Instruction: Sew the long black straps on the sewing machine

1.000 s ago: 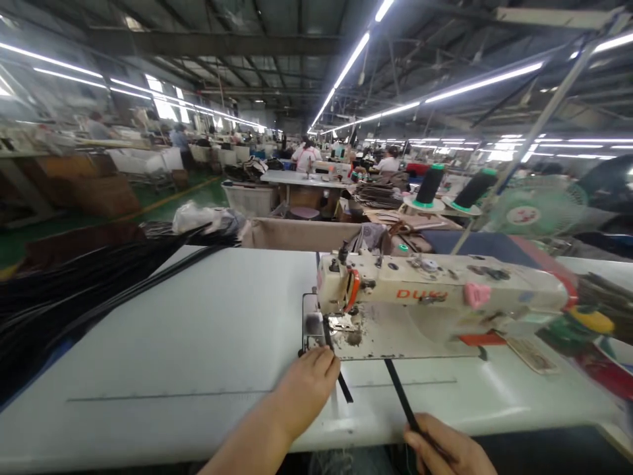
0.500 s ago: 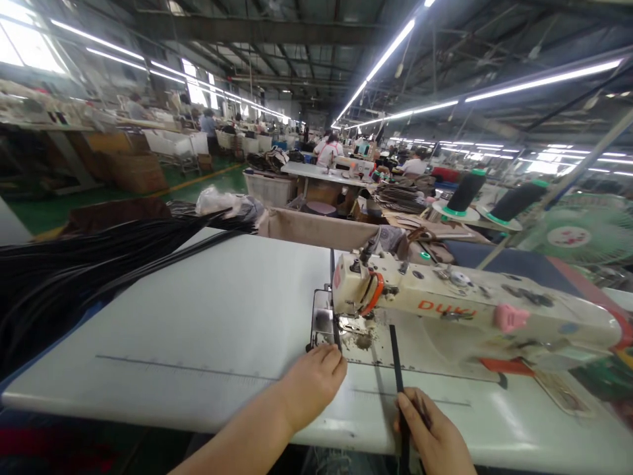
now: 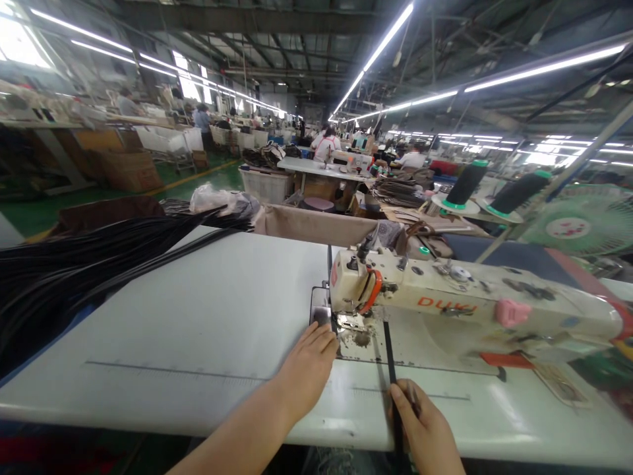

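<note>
My left hand lies on the white table, its fingers stretched forward over the metal plate beside the needle area of the sewing machine. Whether a strip runs under these fingertips is hidden. Pinched between thumb and fingers, a narrow black strap is in my right hand at the table's front edge. The strap's upper end points toward the machine bed, and its lower part hangs down past the edge. A dark thin strip shows behind the machine head.
A heap of long black strips covers the table's left side. Two black thread cones and a green fan stand at the right. A beige fabric-lined bin is behind the table. People work at tables further back.
My left hand has gone from a closed grip near the presser foot to stretched fingers, slightly further forward and left. My right hand, still pinching the strap, has shifted slightly left and up.
</note>
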`<state>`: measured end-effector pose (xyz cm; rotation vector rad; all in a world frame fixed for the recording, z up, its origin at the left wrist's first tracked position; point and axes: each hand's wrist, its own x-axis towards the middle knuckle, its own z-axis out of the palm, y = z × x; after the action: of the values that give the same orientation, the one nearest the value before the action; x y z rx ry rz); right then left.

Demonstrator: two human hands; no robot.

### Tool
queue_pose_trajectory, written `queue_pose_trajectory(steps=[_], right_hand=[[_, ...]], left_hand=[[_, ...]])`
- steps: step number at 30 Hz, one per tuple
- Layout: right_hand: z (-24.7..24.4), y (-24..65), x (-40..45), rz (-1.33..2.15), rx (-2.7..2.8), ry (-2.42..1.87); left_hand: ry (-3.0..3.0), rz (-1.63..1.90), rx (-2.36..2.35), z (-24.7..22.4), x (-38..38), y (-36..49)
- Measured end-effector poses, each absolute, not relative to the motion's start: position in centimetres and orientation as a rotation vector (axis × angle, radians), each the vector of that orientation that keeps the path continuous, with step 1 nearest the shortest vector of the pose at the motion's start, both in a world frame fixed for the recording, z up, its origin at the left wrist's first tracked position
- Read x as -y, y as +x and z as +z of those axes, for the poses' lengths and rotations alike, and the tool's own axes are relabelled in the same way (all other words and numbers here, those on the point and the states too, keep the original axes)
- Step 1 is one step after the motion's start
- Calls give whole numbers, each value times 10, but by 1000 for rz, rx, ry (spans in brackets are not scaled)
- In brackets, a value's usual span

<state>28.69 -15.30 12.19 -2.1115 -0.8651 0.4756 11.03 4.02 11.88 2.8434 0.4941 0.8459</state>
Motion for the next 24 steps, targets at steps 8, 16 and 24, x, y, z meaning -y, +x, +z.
queue_pose_trajectory(steps=[8,16,24], right_hand=[[147,278,152,537,896,-2076],[133,278,156,470,882,-2040],[143,248,158,462,1008,-1989]], left_hand=[[2809,782,-614,125,-46,114],[2673,734,-610,124,-50,114],[2368,589,-776,128,-107,134]])
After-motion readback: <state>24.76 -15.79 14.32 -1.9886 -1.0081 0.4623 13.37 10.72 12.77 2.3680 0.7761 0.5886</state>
